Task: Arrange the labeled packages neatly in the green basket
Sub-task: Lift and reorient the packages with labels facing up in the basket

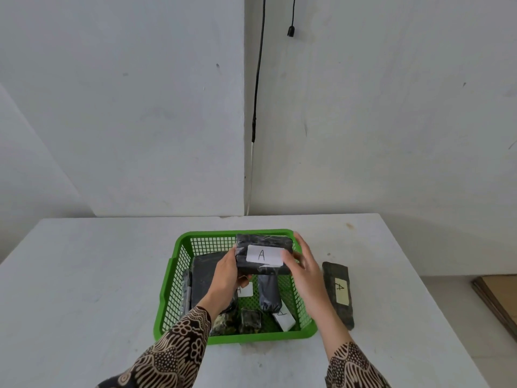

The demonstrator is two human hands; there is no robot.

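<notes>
One dark plastic-wrapped package labeled "A" (263,254) is over the green plastic mesh basket (167,292).
You grip it with left hand (228,275) and right hand (303,264); several packages lie inside, one labeled package (338,294) waits on the white table (84,275).

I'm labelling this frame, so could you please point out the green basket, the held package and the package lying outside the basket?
green basket (170,278): head view, left wall.
held package (263,254): head view, white label.
outside package (340,294): head view, yellowish label.
</notes>
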